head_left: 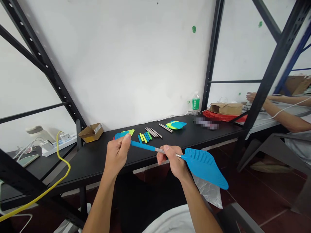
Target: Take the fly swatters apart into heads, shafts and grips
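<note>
I have a blue fly swatter (204, 168) across both hands, held above the black worktop (97, 165) at lower centre. The left hand (116, 155) has its fingers closed around the blue grip. The right hand (171, 161) pinches the metal shaft just behind the perforated head, which juts toward the lower right. Beyond them, at centre, I see stacked swatter heads (176, 125), steel rods (153, 132) and coloured plastic strips (145, 137). A cardboard box (91, 132) sits left of these, a water bottle (195, 103) stands by the wall, and a co-worker's arm (289, 121) shows at far right.
</note>
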### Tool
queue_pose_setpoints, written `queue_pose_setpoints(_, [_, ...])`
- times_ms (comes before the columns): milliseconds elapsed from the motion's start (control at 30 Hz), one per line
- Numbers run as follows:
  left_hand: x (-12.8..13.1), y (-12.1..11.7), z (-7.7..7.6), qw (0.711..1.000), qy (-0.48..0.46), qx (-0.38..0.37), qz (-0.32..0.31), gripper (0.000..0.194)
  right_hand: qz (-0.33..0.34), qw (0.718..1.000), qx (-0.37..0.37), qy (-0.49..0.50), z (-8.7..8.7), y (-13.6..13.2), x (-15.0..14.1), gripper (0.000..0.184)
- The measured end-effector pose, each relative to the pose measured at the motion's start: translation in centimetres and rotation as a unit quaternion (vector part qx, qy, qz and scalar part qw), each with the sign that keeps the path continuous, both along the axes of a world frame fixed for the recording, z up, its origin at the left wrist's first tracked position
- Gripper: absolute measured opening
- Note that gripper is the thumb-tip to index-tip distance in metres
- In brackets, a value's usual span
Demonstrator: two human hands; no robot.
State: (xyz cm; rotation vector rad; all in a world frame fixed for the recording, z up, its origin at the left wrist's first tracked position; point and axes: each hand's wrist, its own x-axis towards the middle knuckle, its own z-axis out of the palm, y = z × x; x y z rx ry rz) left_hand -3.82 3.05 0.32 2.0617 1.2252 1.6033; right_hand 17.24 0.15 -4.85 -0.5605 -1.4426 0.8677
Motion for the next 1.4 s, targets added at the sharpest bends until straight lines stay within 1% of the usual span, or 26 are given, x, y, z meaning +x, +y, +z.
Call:
queue_pose_setpoints(133, [-0.2,0.4,0.2,0.995,-0.088,-0.034,-0.018,0.055,-0.032,0.994,0.079,-0.07,0.4,-0.7,-0.3,0.053])
queue_pose_setpoints(267, [-1.0,0.9,0.4,0.982,-0.173,-0.076,-0.026,0.058,-0.043,0.977,0.158,-0.136,0.3,-0.9,-0.5,0.036])
queue_pose_setpoints(333, [-1.9,1.2,0.6,0.972,-0.222,-0.071,-0.013,0.055,-0.051,0.969,0.177,-0.165,0.2,-0.9,-0.4,0.03])
queue_pose_setpoints(400, [-3.0,1.4,0.8,0.965,-0.259,-0.037,0.01,0.054,-0.062,0.966,0.184,-0.171,0.1,-0.9,-0.4,0.027])
queue_pose_setpoints(500, [-3.9,1.4,1.0,0.964,-0.263,0.015,0.026,0.054,-0.057,0.971,0.175,-0.155,0.2,-1.0,-0.3,0.028])
queue_pose_setpoints(567, [-3.8,1.3,1.0,0.968,-0.252,0.018,0.015,0.052,-0.046,0.979,0.151,-0.129,0.3,-1.2,-0.3,0.029])
queue_pose_setpoints(667, [-3.0,0.9,1.0,0.976,-0.217,-0.02,-0.021,0.051,-0.02,0.993,0.099,-0.068,0.3,-1.3,-0.2,0.027])
queue_pose_setpoints(767, [-2.2,0.5,0.9,0.984,-0.159,-0.055,-0.063,0.048,0.019,0.998,0.055,-0.01,0.1,-1.0,0.1,0.033])
queue_pose_setpoints(900, [-1.9,-0.1,1.1,0.986,-0.069,-0.1,-0.11,0.034,0.046,0.998,0.034,0.027,-0.3,-0.4,0.3,0.033])
queue_pose_setpoints(1000, [-2.1,-0.1,1.2,0.984,-0.03,-0.122,-0.127,0.032,0.055,0.998,0.023,0.028,-0.4,-0.2,0.4,0.034])
queue_pose_setpoints(1067, [-2.3,0.2,1.0,0.985,-0.03,-0.121,-0.117,0.033,0.058,0.998,0.01,0.018,-0.4,0.0,0.5,0.033])
queue_pose_setpoints(1200, [-2.5,1.3,0.4,0.989,-0.06,-0.102,-0.086,0.03,0.051,0.999,-0.005,-0.009,-0.6,0.4,0.6,0.032])
queue_pose_setpoints(1300, [-2.5,2.3,-0.1,0.987,-0.078,-0.101,-0.095,0.029,0.041,0.999,-0.019,-0.028,-0.9,0.8,0.5,0.034])
queue_pose_setpoints(1400, [-2.7,2.9,-0.6,0.984,-0.096,-0.109,-0.103,0.03,0.05,0.998,-0.019,-0.029,-0.9,1.0,0.5,0.034])
